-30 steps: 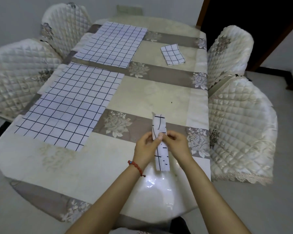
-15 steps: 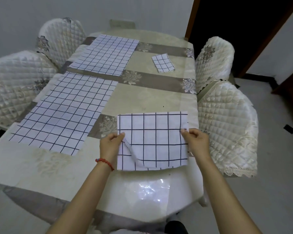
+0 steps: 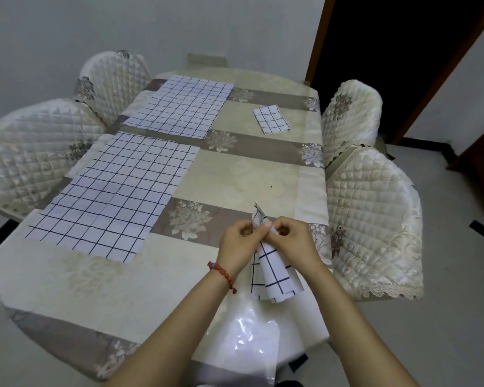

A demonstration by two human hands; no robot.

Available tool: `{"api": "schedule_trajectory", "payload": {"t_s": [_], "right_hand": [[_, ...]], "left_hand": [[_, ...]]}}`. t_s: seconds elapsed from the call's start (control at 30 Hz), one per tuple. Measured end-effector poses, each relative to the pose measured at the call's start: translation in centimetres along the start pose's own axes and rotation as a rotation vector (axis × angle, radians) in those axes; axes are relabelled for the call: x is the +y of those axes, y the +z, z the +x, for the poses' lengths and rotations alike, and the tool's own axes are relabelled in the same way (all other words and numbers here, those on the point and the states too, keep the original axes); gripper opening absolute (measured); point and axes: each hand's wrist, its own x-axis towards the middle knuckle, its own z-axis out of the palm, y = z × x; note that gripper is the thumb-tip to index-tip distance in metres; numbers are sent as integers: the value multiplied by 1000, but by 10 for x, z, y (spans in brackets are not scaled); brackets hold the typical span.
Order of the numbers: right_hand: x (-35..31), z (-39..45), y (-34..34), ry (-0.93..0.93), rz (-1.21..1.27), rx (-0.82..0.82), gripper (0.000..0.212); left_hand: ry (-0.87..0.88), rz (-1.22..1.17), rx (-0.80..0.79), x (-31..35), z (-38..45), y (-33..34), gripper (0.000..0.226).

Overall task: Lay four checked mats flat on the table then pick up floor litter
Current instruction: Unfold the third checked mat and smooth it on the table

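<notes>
Two white fabric mats with a dark checked grid lie flat along the left side of the long table (image 3: pixel 235 174) under its glossy beige-and-taupe floral cover, the nearer spread mat (image 3: pixel 109 196) and the farther spread mat (image 3: pixel 179 107) set one before each quilted cream chair, likely as place settings; a third, small folded checked mat (image 3: pixel 271 119) waits on the far right, well apart from the hands; the fourth checked mat (image 3: pixel 271 272) hangs bunched and part-folded above the table's near right edge, its upper end pinched between both hands; the left hand (image 3: pixel 239 241), with a red bead bracelet (image 3: pixel 222 272) at the wrist, and the right hand (image 3: pixel 294 241) meet at the top, fingers curled closed on the cloth, thumb tips pressed together, seemingly to find an edge and open it out; floor litter is a later step, and a small dark scrap (image 3: pixel 479 228) lies on the pale floor at right.
</notes>
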Motion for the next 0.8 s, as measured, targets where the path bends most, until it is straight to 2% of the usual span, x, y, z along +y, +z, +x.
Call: {"api": "schedule_trajectory", "payload": {"t_s": [0.1,0.3,0.5,0.6,0.7,0.8], "right_hand": [[-8,-4,0,-32,-41,-75,28],[-18,-5,-11,-27,-101,-144,21],[-25,-4,-26,-63,-205,-63,22],[-29,-4,-39,-109,-217,16,20],[-35,-3,-44,-173,-298,44,20],[-44,0,-39,-254,-437,-14,7]], "left_hand": [[-19,-24,50,7,2,-1,28],[-11,-57,45,9,5,-16,20],[109,3,12,10,10,-37,25],[176,138,78,11,17,-54,27],[242,370,130,15,20,-61,10],[411,564,64,22,19,-51,47]]}}
